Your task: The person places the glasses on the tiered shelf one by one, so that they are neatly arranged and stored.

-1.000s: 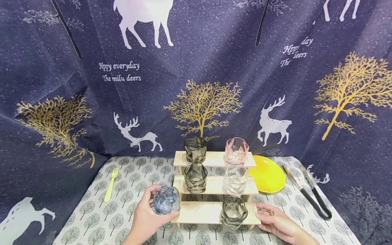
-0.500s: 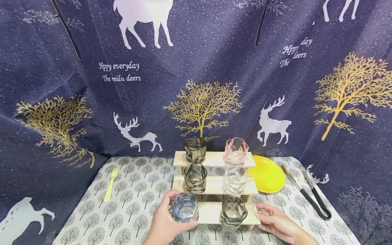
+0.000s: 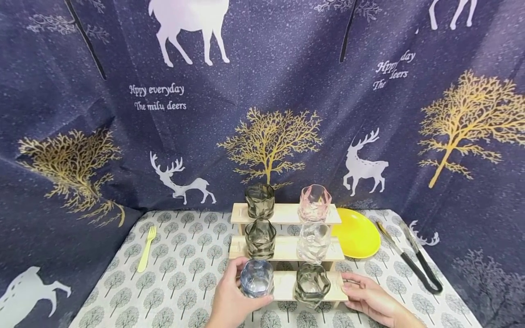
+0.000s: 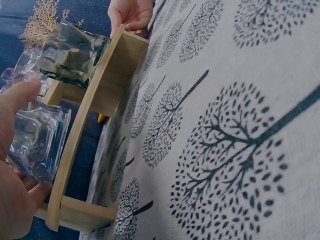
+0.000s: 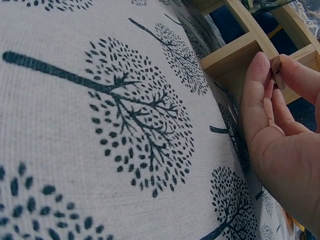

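A blue-tinted glass tumbler (image 3: 257, 279) is upright at the left end of the lowest board of a three-step wooden rack (image 3: 284, 286). My left hand (image 3: 231, 296) grips it, fingers behind and thumb in front. In the left wrist view the tumbler (image 4: 37, 137) has its base right at the board. On the same step, to the right, stands a smoky grey tumbler (image 3: 312, 284). My right hand (image 3: 371, 298) pinches the right end of that board between thumb and fingers, as the right wrist view shows on the board edge (image 5: 265, 42).
The middle step bears a grey tumbler (image 3: 260, 240) and a clear one (image 3: 314, 242); the top step, a grey (image 3: 259, 201) and a pink one (image 3: 315, 203). A yellow plate (image 3: 358, 234) and black-handled tongs (image 3: 415, 260) lie right, a yellow fork (image 3: 146, 250) left. A dark curtain (image 3: 270, 91) hangs behind.
My left hand has carried the blue tumbler rightward from beside the rack to over the left end of the lowest step. My right hand has kept its place on the board.
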The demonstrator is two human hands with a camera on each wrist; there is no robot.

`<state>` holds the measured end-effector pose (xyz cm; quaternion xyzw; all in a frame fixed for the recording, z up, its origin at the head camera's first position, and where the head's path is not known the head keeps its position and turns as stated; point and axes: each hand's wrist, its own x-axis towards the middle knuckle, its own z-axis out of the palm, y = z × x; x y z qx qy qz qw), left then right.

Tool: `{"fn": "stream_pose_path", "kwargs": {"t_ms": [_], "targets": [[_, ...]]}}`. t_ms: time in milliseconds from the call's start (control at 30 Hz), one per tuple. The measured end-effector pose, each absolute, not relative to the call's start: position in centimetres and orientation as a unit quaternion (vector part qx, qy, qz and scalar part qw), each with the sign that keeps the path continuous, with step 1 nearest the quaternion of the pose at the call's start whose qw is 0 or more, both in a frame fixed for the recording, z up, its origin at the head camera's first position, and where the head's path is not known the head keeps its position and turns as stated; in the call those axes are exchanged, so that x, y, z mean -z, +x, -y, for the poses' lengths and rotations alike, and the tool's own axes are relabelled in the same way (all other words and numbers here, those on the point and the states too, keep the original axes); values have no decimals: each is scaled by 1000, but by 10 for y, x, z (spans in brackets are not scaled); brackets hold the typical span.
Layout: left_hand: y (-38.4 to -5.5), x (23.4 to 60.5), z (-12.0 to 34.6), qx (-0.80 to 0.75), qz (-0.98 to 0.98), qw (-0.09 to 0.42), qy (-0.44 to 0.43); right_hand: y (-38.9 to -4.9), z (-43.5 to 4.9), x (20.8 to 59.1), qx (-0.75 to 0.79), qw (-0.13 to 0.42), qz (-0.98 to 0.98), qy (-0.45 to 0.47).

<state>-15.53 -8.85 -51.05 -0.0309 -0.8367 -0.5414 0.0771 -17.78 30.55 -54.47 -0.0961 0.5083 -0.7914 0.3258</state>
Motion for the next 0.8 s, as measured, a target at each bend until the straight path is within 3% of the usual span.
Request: {"fn": "stream_pose_path", "kwargs": {"t_ms": [800], "targets": [[-158, 514, 85, 508, 857, 83, -22, -181, -303, 545, 783, 320, -522, -108]]}}
